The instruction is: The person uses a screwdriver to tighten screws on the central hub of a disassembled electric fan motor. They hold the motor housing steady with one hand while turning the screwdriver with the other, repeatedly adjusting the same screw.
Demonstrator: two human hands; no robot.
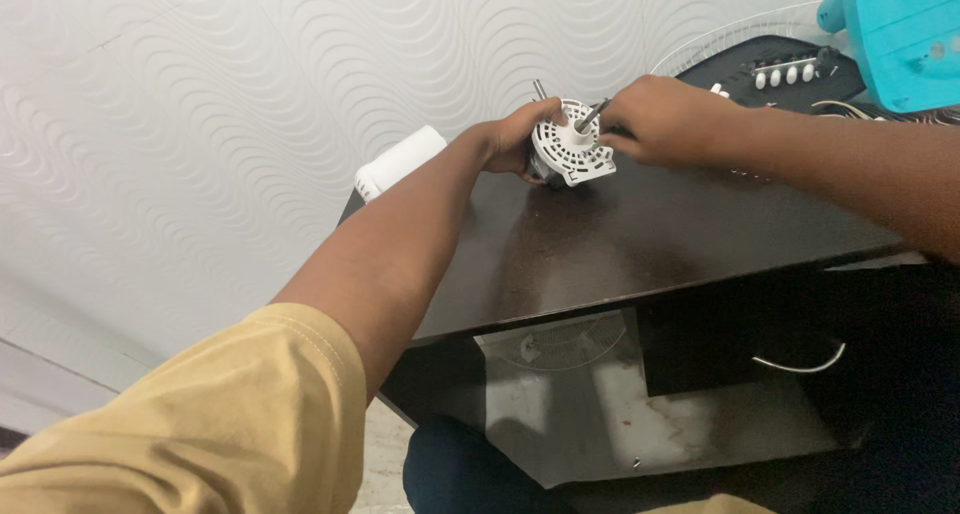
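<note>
- Wavy white wall (200, 94) backs one dark wooden table (620, 244).
- One white cylinder (400, 162) lies at the table's left edge.
- My left hand (515, 139) wraps one white vented motor housing (572, 146), resting on the table.
- My right hand (660, 122) pinches one thin metal tool (592, 115) at its hub.
- One turquoise fan body (905, 34) sits far right.

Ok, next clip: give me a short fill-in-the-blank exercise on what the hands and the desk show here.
1. The left hand grips a white, slotted fan motor that rests on the dark ____.
2. The right hand pinches the metal ____ sticking out of the motor's middle.
3. A white cylinder lies at the desk's ____ edge, beside the wall.
4. The sleeve on the left arm is ____ in colour.

Missing words: desk; shaft; left; tan
</note>
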